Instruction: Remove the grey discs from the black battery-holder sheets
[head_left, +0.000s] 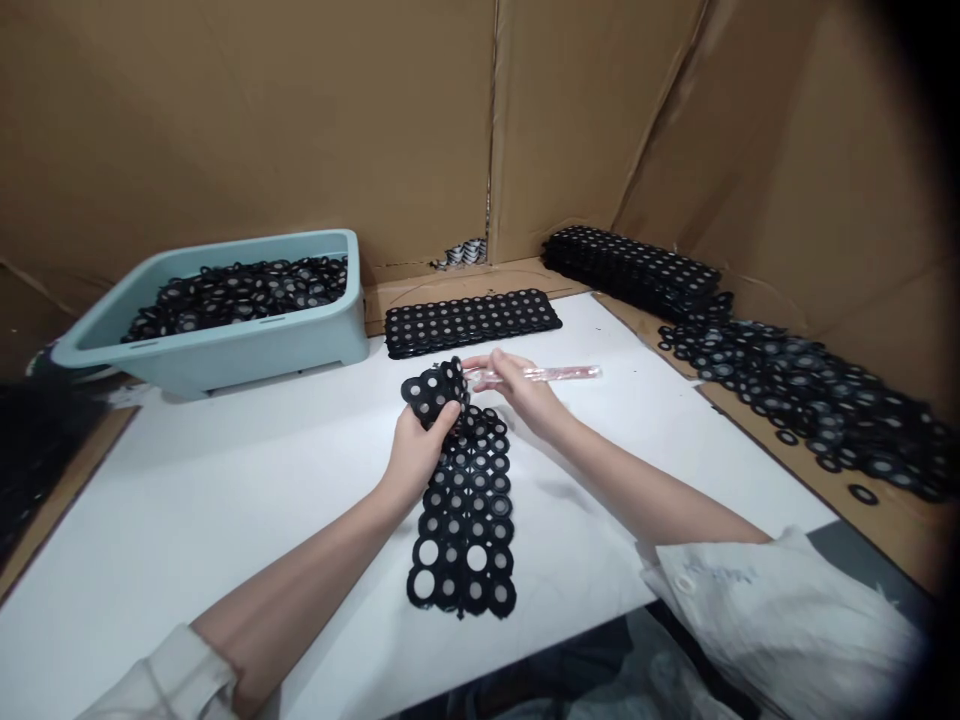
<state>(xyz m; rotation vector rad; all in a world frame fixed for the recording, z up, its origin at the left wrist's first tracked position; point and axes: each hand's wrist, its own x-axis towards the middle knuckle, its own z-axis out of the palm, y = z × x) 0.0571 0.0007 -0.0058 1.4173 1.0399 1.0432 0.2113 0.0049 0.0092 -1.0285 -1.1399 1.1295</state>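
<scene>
The fingers of the left hand are closed on a black panel of joined rings, with the thumb lying across its raised, bent-over far end. The fingers of the right hand are curled round a slim clear rod with a reddish inside, which sticks out sideways past the knuckles; its tip and these fingertips are right at the bent part of the panel, and whether they touch it I cannot tell.

The rest of the panel lies on the white worktop between the forearms, its near end pointing toward the person. It runs four rings across; most centres are grey, while three near that end show bright white. Pale sleeves sit on both forearms, the right one with a button.

Just beyond the hands a flat black panel lies crosswise. Left of it stands a light blue tub holding a heap of loose black rings. At the far right is a stack of similar panels, and nearer, a long pile of loose rings spreads over cardboard. Brown cardboard walls stand behind and to the right.
</scene>
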